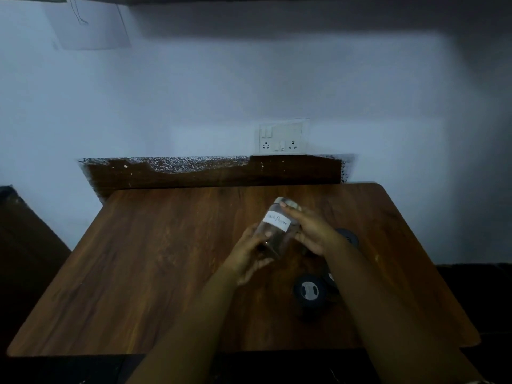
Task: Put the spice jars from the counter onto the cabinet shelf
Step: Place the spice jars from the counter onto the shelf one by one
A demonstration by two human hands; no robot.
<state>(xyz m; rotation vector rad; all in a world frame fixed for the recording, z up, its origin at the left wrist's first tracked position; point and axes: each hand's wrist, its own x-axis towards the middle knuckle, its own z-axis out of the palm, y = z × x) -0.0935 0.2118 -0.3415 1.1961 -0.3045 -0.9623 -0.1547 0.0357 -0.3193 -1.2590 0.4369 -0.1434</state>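
The wooden bench (pixel 155 261) runs from a far edge against the pale wall (pixel 194 92) to a near edge at 6 o'clock. Its left half, from 7 to 10 o'clock, is bare wood with wide room; its right corner at 1 o'clock is rounded. A dark board (pixel 210 173) stands behind the far edge at 12 o'clock, with a white switch and socket plate (pixel 281 137) just above it.

A clear spice jar (pixel 277 225) with a white handwritten label is held above the bench centre, tilted so its pale lid leans towards 1 o'clock. The left hand (pixel 250 254) curls round the jar's lower end from 7 o'clock, thumb across the glass. The right hand (pixel 310 231) wraps the upper body from 3 o'clock, fingertips reaching the lid.

On the bench at 5 o'clock from the jar stands a dark-lidded jar (pixel 310 292), seen from above. Another dark lid (pixel 349 236) shows at 3 o'clock, partly hidden behind the right wrist.
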